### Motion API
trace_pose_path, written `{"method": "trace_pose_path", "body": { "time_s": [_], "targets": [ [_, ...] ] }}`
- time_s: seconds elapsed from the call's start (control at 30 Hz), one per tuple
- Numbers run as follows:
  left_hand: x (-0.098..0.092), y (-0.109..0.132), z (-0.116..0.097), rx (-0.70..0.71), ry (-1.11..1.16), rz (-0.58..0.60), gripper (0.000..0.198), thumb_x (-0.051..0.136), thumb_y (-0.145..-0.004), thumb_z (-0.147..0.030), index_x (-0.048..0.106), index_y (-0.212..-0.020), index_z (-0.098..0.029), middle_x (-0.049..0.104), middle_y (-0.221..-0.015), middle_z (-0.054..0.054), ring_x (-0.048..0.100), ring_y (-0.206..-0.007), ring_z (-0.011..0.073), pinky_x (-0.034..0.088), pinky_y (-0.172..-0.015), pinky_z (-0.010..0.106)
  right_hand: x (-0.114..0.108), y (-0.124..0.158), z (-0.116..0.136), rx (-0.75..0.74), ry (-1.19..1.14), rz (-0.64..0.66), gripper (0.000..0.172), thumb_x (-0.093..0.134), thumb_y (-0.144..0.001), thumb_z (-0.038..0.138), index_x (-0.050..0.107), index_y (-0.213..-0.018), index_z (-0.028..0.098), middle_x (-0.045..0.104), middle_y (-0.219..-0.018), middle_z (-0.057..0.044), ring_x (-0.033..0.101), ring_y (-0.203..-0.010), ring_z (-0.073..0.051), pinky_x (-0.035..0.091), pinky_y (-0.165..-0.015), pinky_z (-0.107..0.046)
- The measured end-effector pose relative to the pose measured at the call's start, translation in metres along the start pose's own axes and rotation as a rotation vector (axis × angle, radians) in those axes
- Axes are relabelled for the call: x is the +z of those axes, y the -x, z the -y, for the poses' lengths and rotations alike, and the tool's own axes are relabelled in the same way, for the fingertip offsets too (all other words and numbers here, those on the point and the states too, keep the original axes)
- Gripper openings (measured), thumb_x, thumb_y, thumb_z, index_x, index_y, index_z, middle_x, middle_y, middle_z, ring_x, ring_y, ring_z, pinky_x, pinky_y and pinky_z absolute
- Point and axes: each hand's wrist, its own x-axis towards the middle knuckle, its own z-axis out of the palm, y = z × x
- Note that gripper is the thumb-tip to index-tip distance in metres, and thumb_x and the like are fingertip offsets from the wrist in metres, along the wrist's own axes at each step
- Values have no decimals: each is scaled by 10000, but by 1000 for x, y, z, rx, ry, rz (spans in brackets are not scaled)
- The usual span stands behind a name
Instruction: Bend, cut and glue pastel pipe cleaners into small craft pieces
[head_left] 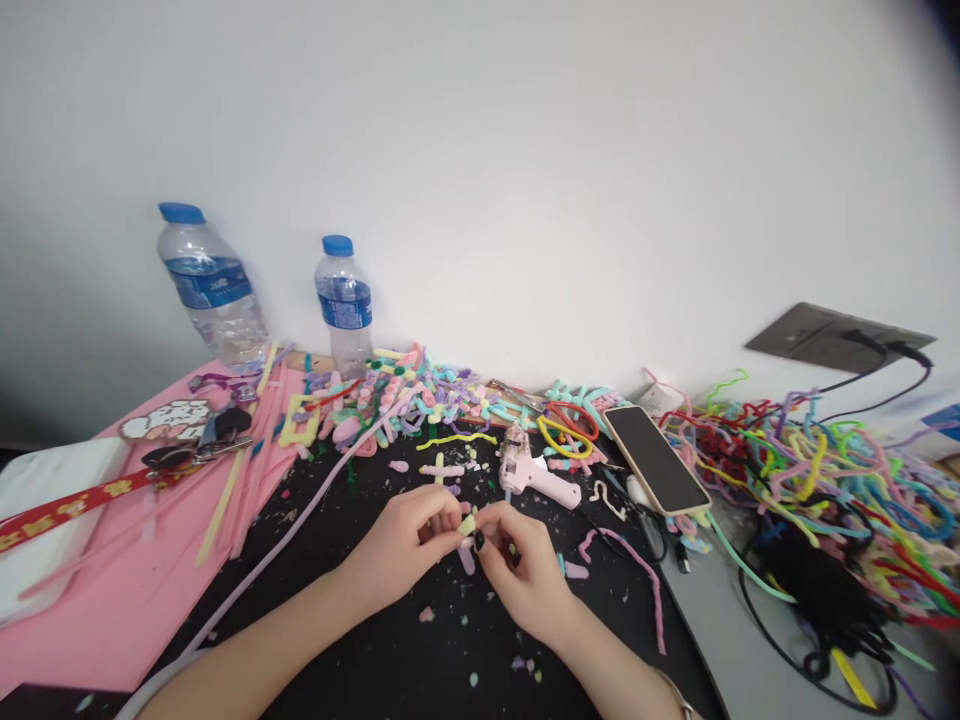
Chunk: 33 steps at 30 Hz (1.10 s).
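My left hand [401,540] and my right hand [525,572] meet over a black mat [375,640]. Both pinch a small yellow fuzzy pipe-cleaner piece [468,524] between their fingertips. A short lilac piece [466,560] lies just under the fingers. A pink hot-glue gun [536,478] rests on the mat right behind my hands. A long lavender pipe cleaner [300,530] runs across the mat to the left of my left forearm.
Two water bottles [214,290] [345,305] stand by the wall. Pink foam sheet [97,590] with keys [217,430] lies left. A phone [656,458] lies right of the glue gun. Heaps of coloured pipe cleaners [825,480] and black cables [825,590] fill the right.
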Motion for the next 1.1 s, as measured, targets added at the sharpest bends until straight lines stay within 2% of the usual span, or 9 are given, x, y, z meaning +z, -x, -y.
{"method": "trace_pose_path", "body": {
  "time_s": [0.2,0.37,0.7,0.83,0.97,1.1],
  "targets": [
    [2,0,1,10,9,10,136,566,-782,-159,510,-660,-173,473,-686,-40,471,-610,103,373,-541,194,1,0,-2,30,20,-6,130,472,-788,90,536,-843,188,424,-595,62,375,-514,-95,301,-493,-209],
    [1,-2,1,-59,168,13,132,596,-781,-188,511,-681,-173,481,-661,-53,487,-537,87,392,-508,194,0,-2,-3,83,-18,-40,139,463,-790,94,557,-848,178,397,-574,70,363,-495,-91,289,-480,-208],
    [-9,-5,-3,-114,399,-172,128,563,-831,-242,486,-742,-193,527,-587,-66,547,-561,110,457,-600,226,2,-2,-11,171,-71,-73,92,462,-865,193,549,-839,185,476,-590,45,415,-512,-112,324,-500,-229],
    [-8,-6,-2,-115,464,-137,96,587,-810,-254,517,-788,-192,548,-638,-52,568,-598,122,477,-590,231,2,-1,-14,153,-69,-102,112,455,-888,226,556,-864,183,486,-595,37,430,-518,-119,333,-502,-234],
    [-6,-9,-1,-120,399,-72,97,598,-789,-266,592,-798,-169,589,-726,-6,597,-656,148,505,-609,249,1,-1,-16,152,-60,-119,128,463,-891,248,564,-859,178,485,-583,34,439,-514,-121,345,-499,-237],
    [-8,-10,-1,-148,365,-113,142,585,-794,-307,615,-783,-169,618,-720,5,624,-665,168,533,-640,276,-2,-3,-15,129,0,-153,121,456,-885,224,567,-898,177,503,-606,27,456,-522,-123,363,-498,-237]
  ]
}}
